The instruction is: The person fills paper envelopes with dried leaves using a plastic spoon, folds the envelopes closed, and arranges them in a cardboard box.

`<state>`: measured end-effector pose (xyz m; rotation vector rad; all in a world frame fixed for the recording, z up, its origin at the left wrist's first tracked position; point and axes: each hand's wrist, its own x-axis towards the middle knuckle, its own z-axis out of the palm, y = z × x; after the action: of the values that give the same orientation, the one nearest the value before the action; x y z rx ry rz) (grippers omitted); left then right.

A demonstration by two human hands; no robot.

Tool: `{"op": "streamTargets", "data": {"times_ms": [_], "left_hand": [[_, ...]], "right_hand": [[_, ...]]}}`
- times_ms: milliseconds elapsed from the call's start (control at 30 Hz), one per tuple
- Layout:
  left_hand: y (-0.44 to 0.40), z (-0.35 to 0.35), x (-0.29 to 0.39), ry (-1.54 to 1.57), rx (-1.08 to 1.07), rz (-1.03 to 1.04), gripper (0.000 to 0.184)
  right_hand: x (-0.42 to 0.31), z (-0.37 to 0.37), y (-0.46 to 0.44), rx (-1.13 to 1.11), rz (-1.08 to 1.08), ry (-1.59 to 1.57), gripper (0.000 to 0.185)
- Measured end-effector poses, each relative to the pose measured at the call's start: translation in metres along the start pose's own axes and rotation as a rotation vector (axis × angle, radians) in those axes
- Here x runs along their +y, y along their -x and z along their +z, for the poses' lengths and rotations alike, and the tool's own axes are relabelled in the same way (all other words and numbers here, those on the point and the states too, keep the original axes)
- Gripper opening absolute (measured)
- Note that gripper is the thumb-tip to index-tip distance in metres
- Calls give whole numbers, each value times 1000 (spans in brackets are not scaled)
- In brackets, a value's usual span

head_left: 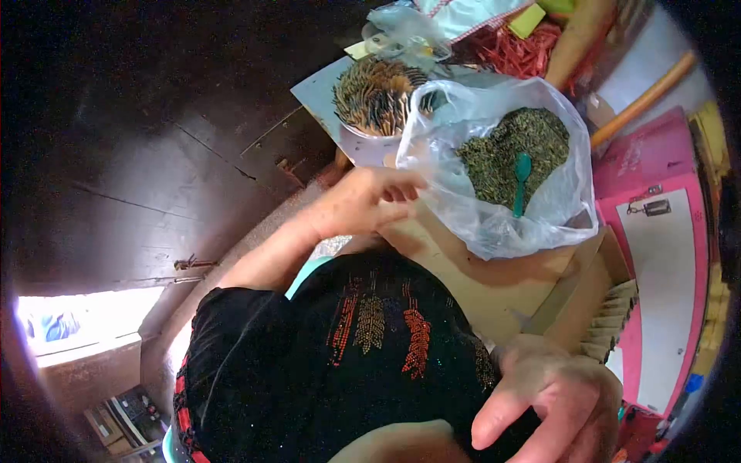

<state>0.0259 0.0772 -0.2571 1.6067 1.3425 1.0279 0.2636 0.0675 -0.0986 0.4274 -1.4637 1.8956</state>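
My left hand (367,202) hovers over the near left side of the board, short of the plastic bag, with thumb and fingers apart and nothing visible in them. Down at the lower right, close to my black top, my right hand (552,405) has its fingers apart and slightly bent, a little blurred, and I see nothing in it. Ahead lies an open clear plastic bag (444,185) of chopped dried green leaf (486,166). A green plastic spoon (522,185) rests on the leaf.
A round container of thin brown rolled sticks (378,92) stands beyond the bag. Right of the board (478,285), a cardboard box (575,297) adjoins several pale rolls (615,320). A pink cabinet (644,166) borders the right side. Another person's arm (583,42) reaches near red strips (525,58).
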Motion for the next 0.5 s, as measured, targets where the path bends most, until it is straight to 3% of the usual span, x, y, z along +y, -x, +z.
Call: {"op": "streamTargets", "data": {"times_ms": [133,200,300,433,500], "left_hand": [[-10,-31,-3,-138,275,4,26],[-21,-43,-4,-265,389,68,24],[-39,-55,-13,-406,457,132,23],[-68,-65,-20,-623,523,268,21],[-82,-65,-23,-728,532,324,18]], "right_hand": [[3,-3,-24,-129,93,-216,13],[0,2,-37,-47,314,-277,12],[10,11,-37,45,164,-265,12],[16,8,-52,-25,286,-340,15],[21,8,-52,-19,168,-321,17]]}}
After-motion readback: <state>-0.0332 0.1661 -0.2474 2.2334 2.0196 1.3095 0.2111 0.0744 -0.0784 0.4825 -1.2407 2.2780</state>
